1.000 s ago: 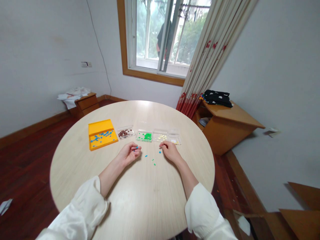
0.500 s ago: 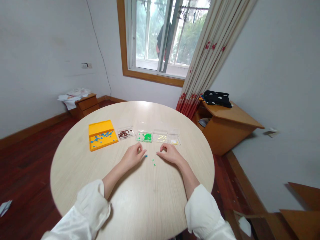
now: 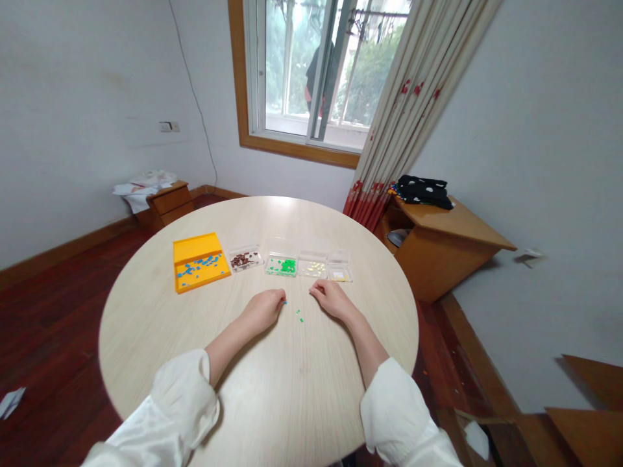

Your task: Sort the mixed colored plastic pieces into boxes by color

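Note:
My left hand (image 3: 265, 309) rests low over the table with its fingers closed in a pinch. A small blue piece (image 3: 285, 302) shows at its fingertips. Across a short gap, my right hand (image 3: 331, 299) has thumb and fingers pressed together; whatever they hold, if anything, is too small to make out. Between the hands and slightly nearer to me lie a few tiny green pieces (image 3: 301, 320). Just beyond the hands stand a clear box of green pieces (image 3: 288, 266) and a clear box of pale yellow pieces (image 3: 316, 268).
On the round table (image 3: 272, 402), an open yellow case (image 3: 197, 245) with blue pieces stands left, beside a clear box of dark brown pieces (image 3: 246, 261). Another small clear box (image 3: 341, 274) is at the row's right end. A wooden cabinet (image 3: 467, 230) stands beyond the table's right edge.
My left hand has turned and its fingers have closed in on the blue piece. My right hand's thumb and fingers have come together, and the hand has shifted slightly right.

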### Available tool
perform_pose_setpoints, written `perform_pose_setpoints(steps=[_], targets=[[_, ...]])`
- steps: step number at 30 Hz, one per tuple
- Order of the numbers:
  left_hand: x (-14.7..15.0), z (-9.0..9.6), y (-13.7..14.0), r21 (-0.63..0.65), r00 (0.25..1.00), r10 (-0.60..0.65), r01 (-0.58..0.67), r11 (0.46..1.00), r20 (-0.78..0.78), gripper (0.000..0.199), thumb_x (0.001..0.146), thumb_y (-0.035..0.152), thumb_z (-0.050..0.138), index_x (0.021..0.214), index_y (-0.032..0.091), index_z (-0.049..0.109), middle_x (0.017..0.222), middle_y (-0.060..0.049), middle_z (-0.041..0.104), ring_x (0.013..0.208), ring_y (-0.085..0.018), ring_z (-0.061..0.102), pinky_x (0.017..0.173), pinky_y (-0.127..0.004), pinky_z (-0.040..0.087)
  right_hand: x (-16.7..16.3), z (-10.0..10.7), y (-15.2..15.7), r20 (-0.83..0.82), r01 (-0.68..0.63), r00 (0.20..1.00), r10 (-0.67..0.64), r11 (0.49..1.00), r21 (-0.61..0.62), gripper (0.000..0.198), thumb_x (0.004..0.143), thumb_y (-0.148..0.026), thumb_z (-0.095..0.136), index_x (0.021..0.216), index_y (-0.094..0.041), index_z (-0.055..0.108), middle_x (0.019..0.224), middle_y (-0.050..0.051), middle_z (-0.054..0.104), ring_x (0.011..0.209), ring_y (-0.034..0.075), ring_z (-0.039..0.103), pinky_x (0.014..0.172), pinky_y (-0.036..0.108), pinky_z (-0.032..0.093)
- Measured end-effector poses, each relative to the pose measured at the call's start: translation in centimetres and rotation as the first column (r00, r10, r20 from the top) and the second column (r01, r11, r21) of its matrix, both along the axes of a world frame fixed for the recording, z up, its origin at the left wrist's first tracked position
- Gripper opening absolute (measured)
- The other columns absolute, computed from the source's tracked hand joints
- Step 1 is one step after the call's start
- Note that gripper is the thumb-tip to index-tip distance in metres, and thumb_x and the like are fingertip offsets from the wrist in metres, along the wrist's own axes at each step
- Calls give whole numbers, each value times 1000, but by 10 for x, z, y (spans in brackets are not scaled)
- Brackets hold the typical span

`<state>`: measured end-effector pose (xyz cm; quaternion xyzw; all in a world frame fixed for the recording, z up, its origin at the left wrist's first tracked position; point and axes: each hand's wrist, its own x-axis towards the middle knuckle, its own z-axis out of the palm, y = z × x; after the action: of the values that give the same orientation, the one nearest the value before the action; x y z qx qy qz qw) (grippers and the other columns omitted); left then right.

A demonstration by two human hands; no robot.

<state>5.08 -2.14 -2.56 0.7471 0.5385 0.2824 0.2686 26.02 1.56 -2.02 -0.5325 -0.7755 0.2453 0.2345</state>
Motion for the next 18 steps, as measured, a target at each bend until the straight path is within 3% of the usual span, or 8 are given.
perform_pose_setpoints(steps=[5, 12, 15, 18], targets=[[0, -1, -1, -28, 950, 47, -41, 999, 309, 14, 68, 13, 63, 62, 22, 55, 62, -3, 53, 64, -20, 49, 66, -26, 32, -4, 2, -2, 1, 20, 1000, -20, 998, 59, 24, 89, -23, 40, 69, -17, 51, 64, 0, 52, 63, 13, 47, 61, 24, 31], [8, 8, -1, -88, 902, 84, -51, 995, 423, 11, 71, 9, 56, 65, 18, 55, 59, 0, 53, 60, -15, 46, 62, -24, 32, -12, 0, -4, -52, 23, 999, -16, 992, 123, 28, 91, -26, 32, 66, -20, 43, 59, -3, 43, 58, 12, 41, 58, 24, 29], [14, 6, 1, -271, 833, 174, -29, 962, 525, 12, 75, 13, 53, 64, 17, 50, 51, 4, 46, 50, -12, 41, 54, -23, 31, -21, 0, -9, -104, -44, 993, 57, 991, 125, 27, 90, -28, 37, 66, -19, 45, 59, -4, 44, 59, 11, 42, 58, 23, 30], [18, 4, 1, -485, 704, 279, 107, 868, 653, 14, 78, 19, 52, 66, 18, 45, 45, 8, 37, 39, -8, 32, 46, -21, 30, -30, 2, -16, -133, -97, 984, 114, 987, 128, 23, 88, -28, 40, 69, -18, 48, 59, -4, 45, 58, 10, 42, 58, 22, 30]])
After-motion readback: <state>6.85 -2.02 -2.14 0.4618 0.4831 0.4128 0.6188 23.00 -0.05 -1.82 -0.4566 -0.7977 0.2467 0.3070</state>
